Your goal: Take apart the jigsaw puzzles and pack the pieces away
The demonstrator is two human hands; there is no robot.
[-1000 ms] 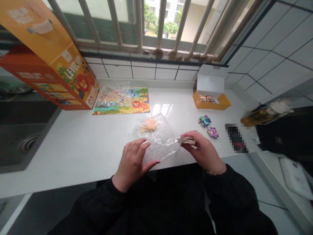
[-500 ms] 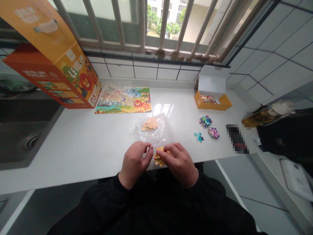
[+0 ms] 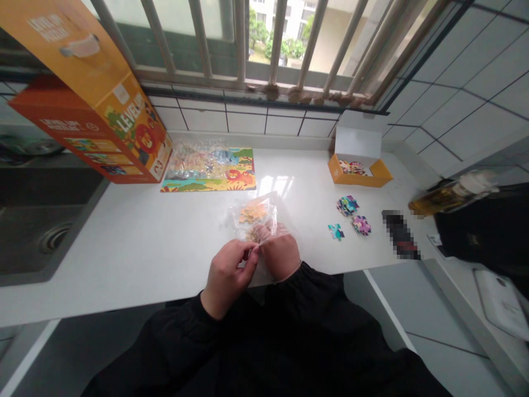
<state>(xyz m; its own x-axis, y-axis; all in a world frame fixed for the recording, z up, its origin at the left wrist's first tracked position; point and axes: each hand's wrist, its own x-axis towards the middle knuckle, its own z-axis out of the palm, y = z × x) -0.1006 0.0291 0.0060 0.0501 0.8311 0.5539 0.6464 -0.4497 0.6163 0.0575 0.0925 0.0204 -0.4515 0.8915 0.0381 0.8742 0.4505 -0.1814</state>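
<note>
A clear plastic bag (image 3: 270, 205) lies on the counter in front of me, with orange puzzle pieces (image 3: 253, 211) inside it. My left hand (image 3: 231, 266) pinches the near edge of the bag between thumb and fingers. Reaching into the bag, my right hand (image 3: 279, 251) shows through the film, its fingers pointing away from me. Yellowish puzzle pieces (image 3: 252, 236) are at its fingertips, closed in its grip and partly hidden by plastic glare.
To the right are two small piles of puzzle pieces (image 3: 347, 205), a single teal piece (image 3: 336, 231), an open yellow box (image 3: 359, 175) and a blurred-out dark object (image 3: 400, 234). At the back left stand a puzzle box (image 3: 140, 132) and a picture board (image 3: 198, 186) under a bag. A sink (image 3: 49, 237) is far left.
My right hand has moved left and forward into the bag, carrying the yellow pieces from the counter's front edge. My left hand keeps its pinch in nearly the same place.
</note>
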